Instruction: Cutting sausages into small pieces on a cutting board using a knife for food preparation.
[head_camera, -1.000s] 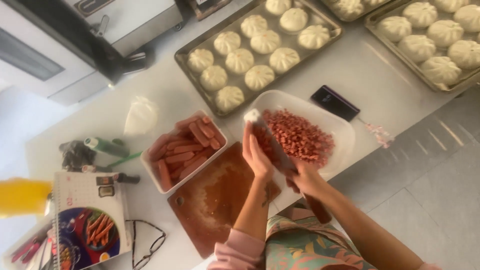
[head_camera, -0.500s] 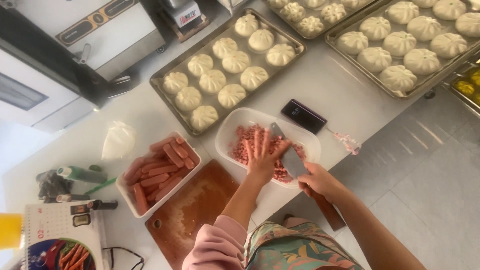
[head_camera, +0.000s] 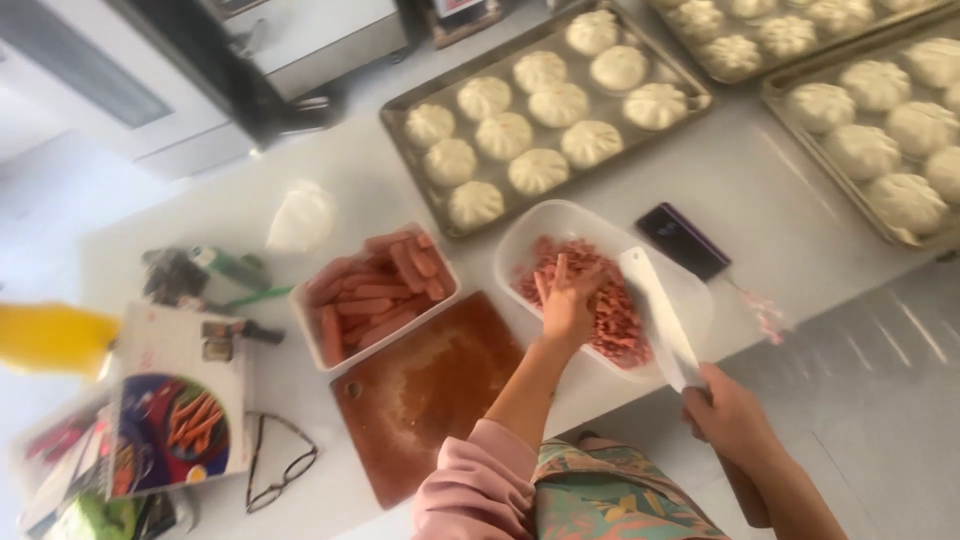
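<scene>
My left hand (head_camera: 570, 305) lies flat, fingers spread, on a heap of chopped pink sausage pieces (head_camera: 615, 320) inside a white tray (head_camera: 530, 235). My right hand (head_camera: 735, 415) grips the handle of a white-bladed knife (head_camera: 655, 315), whose blade slants over the tray's right side, apart from the left hand. A brown wooden cutting board (head_camera: 425, 395) lies bare just left of the tray. Behind the board, a second white tray (head_camera: 375, 290) holds whole sausages.
Metal baking trays of round white dough buns (head_camera: 540, 110) (head_camera: 880, 110) fill the far side of the counter. A dark phone (head_camera: 683, 240) lies beside the tray. Glasses (head_camera: 280, 465), a printed box (head_camera: 180, 405), an orange bottle (head_camera: 55, 340) and small clutter sit at the left.
The view shifted a little. My left hand stayed on the chopped sausage in the tray, while my right hand drew the knife back to the right, off the pieces.
</scene>
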